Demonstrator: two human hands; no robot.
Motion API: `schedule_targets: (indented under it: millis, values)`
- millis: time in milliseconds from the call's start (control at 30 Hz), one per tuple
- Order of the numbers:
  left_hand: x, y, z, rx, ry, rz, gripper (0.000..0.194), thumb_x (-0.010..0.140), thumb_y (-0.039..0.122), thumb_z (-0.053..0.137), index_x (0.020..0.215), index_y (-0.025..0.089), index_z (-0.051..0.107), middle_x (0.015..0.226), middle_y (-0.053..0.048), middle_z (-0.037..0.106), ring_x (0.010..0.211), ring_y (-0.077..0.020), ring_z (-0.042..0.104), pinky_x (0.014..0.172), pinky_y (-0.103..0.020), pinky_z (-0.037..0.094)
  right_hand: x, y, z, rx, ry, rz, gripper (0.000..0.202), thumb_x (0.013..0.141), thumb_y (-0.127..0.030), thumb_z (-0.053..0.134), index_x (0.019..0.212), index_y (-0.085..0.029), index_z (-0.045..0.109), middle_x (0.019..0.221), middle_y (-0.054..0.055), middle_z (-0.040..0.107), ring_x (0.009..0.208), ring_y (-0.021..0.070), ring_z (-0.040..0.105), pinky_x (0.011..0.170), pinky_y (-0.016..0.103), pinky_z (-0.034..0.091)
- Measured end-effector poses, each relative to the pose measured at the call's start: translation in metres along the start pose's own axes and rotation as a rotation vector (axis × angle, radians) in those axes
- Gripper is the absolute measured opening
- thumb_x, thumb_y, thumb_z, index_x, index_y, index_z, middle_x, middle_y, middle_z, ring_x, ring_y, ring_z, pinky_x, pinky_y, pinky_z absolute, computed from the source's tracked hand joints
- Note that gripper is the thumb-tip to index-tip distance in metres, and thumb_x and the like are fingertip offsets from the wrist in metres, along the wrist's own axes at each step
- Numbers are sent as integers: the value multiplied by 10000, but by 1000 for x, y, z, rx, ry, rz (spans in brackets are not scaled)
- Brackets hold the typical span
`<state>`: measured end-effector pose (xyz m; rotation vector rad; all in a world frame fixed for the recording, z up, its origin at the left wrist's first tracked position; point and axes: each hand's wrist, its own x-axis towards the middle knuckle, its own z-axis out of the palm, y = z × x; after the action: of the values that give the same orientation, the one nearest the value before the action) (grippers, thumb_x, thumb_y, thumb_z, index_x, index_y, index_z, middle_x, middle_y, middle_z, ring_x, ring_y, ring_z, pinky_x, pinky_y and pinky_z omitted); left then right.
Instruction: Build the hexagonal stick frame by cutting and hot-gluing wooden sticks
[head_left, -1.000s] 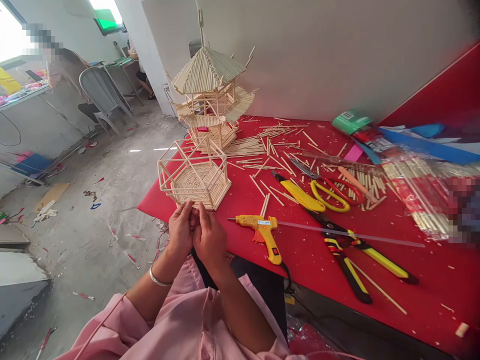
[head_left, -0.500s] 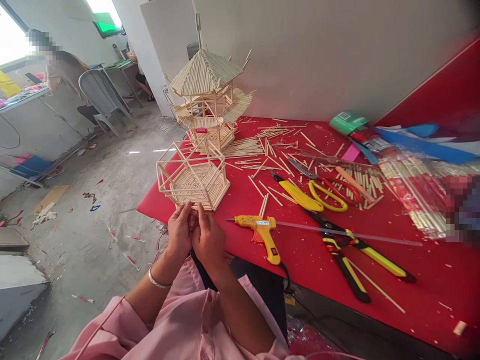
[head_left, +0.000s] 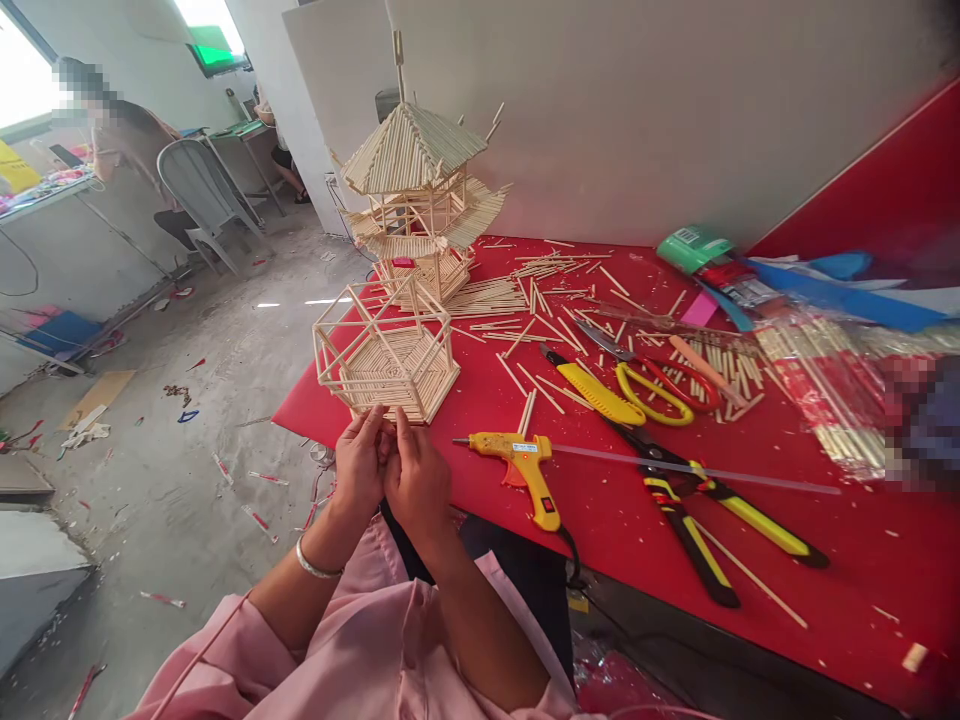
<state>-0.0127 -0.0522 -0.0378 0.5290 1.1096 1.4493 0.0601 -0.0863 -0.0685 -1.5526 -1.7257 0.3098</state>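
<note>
My left hand (head_left: 359, 462) and my right hand (head_left: 417, 478) are side by side at the table's front edge, fingers curled in and closed. Whatever they hold, if anything, is hidden between them. Their fingertips reach the near edge of a six-sided frame of wooden sticks (head_left: 442, 385), which has a stick floor and stands on the red table. Behind it rises a stick pagoda model (head_left: 412, 150) with a two-tiered roof. A yellow hot glue gun (head_left: 525, 455), with a clear glue stick in its back, lies right of my right hand.
Loose sticks (head_left: 487, 297) are scattered over the red table (head_left: 600, 560). To the right lie a yellow utility knife (head_left: 600, 393), scissors (head_left: 664, 385), long-handled cutters (head_left: 694, 540) and bagged sticks (head_left: 821, 390). A person (head_left: 135, 140) is by a grey chair (head_left: 206, 190) at far left.
The view has shifted very slightly. My hands and the things on the table keep their places.
</note>
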Motion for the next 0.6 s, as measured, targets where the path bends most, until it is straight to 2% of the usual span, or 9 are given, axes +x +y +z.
schedule_targets:
  millis: [600]
  values:
    - [-3,2,3,-20,23,-13,356,633,383,878,659,136,623,505,60,489,425,-22,349,411,-158,286,-1,2,4,23,29,-2,518,951,-160,407,1466,-149,463,1062,107,684,898,188,650,729,269,518]
